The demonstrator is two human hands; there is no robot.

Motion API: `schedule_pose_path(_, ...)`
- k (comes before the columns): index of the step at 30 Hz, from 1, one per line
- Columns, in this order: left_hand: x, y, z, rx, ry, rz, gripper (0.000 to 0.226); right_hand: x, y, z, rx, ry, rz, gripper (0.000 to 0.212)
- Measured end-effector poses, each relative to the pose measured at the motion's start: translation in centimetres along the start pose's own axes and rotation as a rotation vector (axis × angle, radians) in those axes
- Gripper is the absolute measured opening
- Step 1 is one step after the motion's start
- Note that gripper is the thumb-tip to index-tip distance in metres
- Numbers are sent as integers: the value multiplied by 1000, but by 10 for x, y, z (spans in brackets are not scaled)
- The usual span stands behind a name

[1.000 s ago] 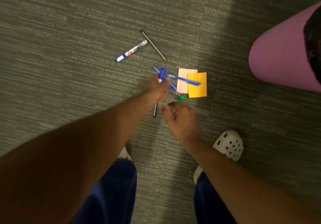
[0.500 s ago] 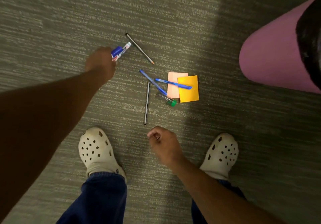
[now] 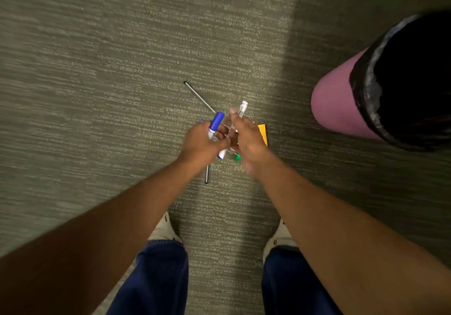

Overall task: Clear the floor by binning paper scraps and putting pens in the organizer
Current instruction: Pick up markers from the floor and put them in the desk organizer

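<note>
My left hand [image 3: 201, 142] grips a blue-capped marker [image 3: 216, 122] that points up and away. Touching it on the right, my right hand [image 3: 247, 137] holds a white marker [image 3: 243, 108]; that marker's lower end shows below the fingers. Both hands hover over the pile on the carpet. A yellow paper note [image 3: 263, 131] peeks out past my right hand. A green-capped pen [image 3: 236, 157] lies under my right wrist. One thin dark pencil [image 3: 199, 96] lies beyond the hands, and another [image 3: 207, 174] sticks out under my left wrist. The other pens and the pink note are mostly hidden.
A pink bin [image 3: 339, 104] with a black liner stands on the carpet at the right, its opening facing me. My two pale shoes [image 3: 164, 229] and jean legs are at the bottom. No organizer is in view.
My left hand came back from the far left carrying the white marker along with the blue-capped one. My right hand rose to meet it and closed on the white marker.
</note>
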State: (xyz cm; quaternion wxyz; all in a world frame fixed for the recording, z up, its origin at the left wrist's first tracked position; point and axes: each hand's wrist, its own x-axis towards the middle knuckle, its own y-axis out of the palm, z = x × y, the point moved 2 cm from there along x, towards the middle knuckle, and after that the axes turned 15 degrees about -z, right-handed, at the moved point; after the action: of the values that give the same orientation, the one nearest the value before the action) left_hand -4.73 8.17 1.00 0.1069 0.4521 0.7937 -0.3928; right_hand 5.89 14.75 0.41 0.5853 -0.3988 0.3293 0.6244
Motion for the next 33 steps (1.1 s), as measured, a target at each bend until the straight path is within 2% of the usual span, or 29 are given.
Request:
schedule_pose_path(3,-20,-10,-37,-80,-5,-19,25,-17,-6,23,10,-41,-86,30)
schedule_pose_path(6,-34,-25,-81,-287,-88,-97,13,-47,-19,50,66,-77,-163,31)
schedule_pose_path(9,-49,-41,-139,-487,-154,-26,9,-86,-37,84,121,-101,-201,37)
schedule_pose_path(11,-63,-50,-180,-517,-152,23,19,-114,-51,110,212,-63,-209,40)
schedule_pose_path(13,-81,-60,-223,-484,-88,46,26,-147,-63,138,320,-50,-166,35)
schedule_pose_path(17,-127,-86,-306,-526,39,98,17,-234,-88,201,422,-221,-103,15)
schedule_pose_path(18,-139,-94,-325,-548,44,107,17,-261,-98,218,424,-287,-102,19)
schedule_pose_path(20,-165,-109,-365,-555,72,120,17,-314,-126,247,404,-431,-115,46)
schedule_pose_path(21,-178,-116,-386,-543,98,129,17,-339,-142,260,368,-505,-118,50)
schedule_pose_path(23,-207,-126,-429,-515,158,160,19,-390,-177,282,283,-597,-167,30)
schedule_pose_path(24,-223,-130,-450,-497,199,181,19,-412,-195,289,276,-601,-199,23)
schedule_pose_path(28,-296,-128,-529,-400,367,354,23,-491,-265,301,488,-457,-213,38)
schedule_pose_path(30,-330,-119,-565,-356,441,439,25,-526,-295,306,480,-523,-228,30)
schedule_pose_path(33,-378,-91,-615,-300,519,534,27,-563,-341,316,351,-617,-387,15)
